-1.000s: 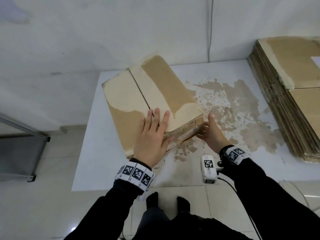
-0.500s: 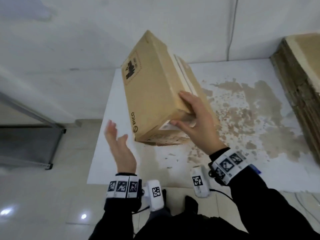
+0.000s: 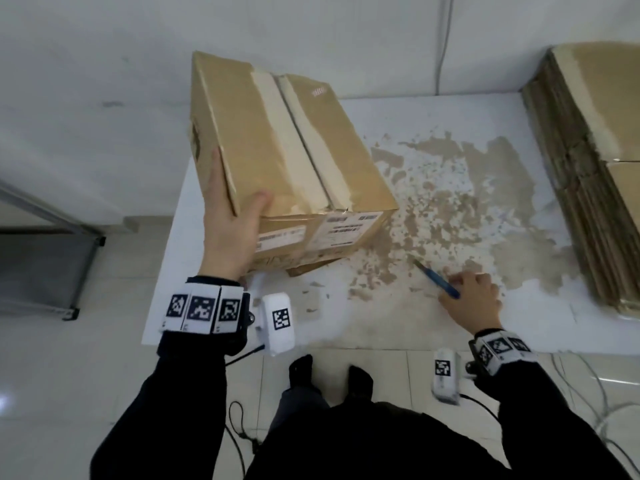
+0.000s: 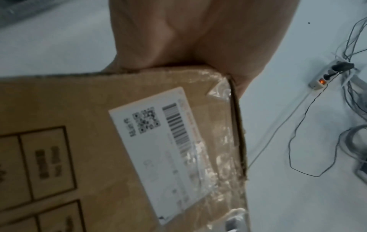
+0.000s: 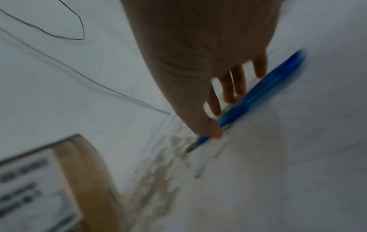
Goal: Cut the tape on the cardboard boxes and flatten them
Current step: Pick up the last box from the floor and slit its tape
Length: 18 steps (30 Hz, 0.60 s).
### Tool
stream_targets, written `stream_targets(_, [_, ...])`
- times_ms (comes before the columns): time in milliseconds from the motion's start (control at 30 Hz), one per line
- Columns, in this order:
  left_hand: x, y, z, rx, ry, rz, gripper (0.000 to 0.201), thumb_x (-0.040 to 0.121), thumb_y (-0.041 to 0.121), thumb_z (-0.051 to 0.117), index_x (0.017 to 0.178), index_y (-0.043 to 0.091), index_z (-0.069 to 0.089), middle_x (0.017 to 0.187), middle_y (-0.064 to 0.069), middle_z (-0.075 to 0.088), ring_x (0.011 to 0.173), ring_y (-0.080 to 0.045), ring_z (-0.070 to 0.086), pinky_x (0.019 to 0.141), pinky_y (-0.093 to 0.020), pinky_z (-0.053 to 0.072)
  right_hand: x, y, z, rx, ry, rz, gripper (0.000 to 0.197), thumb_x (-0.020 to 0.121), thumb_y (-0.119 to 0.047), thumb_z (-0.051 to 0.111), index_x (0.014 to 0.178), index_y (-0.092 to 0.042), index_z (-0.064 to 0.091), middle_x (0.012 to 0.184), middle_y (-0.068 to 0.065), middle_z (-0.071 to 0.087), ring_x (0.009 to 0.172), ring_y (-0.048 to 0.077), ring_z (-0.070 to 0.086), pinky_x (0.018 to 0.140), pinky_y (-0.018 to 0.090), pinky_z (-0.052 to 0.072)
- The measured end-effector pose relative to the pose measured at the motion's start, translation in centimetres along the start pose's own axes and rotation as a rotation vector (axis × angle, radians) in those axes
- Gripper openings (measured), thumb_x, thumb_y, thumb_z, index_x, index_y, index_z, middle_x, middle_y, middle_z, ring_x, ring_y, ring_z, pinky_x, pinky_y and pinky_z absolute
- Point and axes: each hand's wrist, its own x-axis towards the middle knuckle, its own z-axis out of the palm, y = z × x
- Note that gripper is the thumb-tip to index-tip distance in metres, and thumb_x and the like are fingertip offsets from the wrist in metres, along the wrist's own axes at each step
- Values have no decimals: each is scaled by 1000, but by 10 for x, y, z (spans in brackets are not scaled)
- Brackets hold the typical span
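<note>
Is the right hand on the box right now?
No. The right hand is down on the table at the blue knife, apart from the box, which the left hand grips.

Taped brown box (image 3: pixel 294 161) tilted on table; blue cutter (image 3: pixel 438 280) nearby.

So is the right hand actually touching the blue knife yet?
Touching. In the right wrist view the right hand has its fingertips on the blue knife, which lies on the table.
</note>
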Motion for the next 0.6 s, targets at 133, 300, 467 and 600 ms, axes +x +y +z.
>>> stream_targets(133, [13, 2, 12, -25, -13, -43, 85, 72, 50, 62, 141, 57, 13, 145, 9, 39, 127, -20, 47, 102, -49, 43, 3, -2, 2, 171, 41, -132, 15, 93, -12, 54, 102, -3, 48, 101, 23, 54, 88, 35, 53, 66, 38, 41])
stream_targets(300, [3, -1, -7, -13, 10, 12, 84, 79, 42, 59, 149, 43, 13, 148, 13, 34, 132, -12, 41, 108, -44, 39, -11, -65, -25, 616, 63, -252, 9, 101, -21, 40, 104, -14, 44, 82, 7, 60, 61, 21, 51, 58, 40, 48])
stream_targets(467, [-4, -26, -54, -147, 50, -82, 73, 91, 22, 60, 145, 50, 20, 142, 9, 45, 121, -15, 55, 99, -39, 49, -26, -151, -43, 777, 3, -465, 15, 103, -21, 35, 105, -13, 47, 99, -2, 59, 87, 7, 59, 45, 19, 50])
stream_targets(600, [-12, -57, -63, -262, 43, -167, 77, 91, 22, 60, 150, 41, 15, 144, 4, 45, 119, -11, 56, 97, -31, 50, -31, -189, -38, 624, 10, -551, 19, 103, -23, 33, 100, -11, 48, 86, 10, 54, 68, 31, 55, 51, 38, 50])
